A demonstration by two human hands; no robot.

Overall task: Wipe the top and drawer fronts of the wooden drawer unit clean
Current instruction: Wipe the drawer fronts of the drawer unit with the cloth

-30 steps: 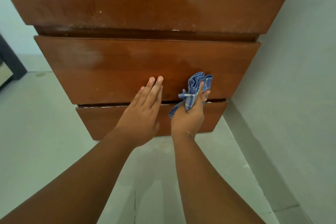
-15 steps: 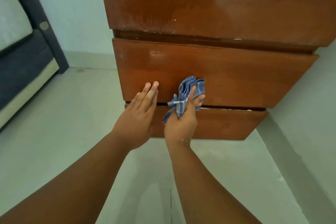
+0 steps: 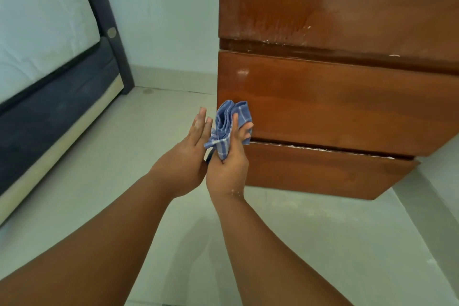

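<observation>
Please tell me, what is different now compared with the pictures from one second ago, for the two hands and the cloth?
The left hand has left the middle drawer front, where it lay flat, and is now off the unit's left edge, beside the cloth. The right hand slid the blue checked cloth leftward to that drawer's lower left corner. Unchanged: the right hand grips the bunched cloth, the left hand is open, drawers closed.

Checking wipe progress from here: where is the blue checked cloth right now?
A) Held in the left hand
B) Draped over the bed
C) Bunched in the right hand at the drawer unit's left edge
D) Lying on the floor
C: the blue checked cloth is bunched in the right hand, against the left edge of the wooden drawer unit; the left hand is open beside it.
</observation>
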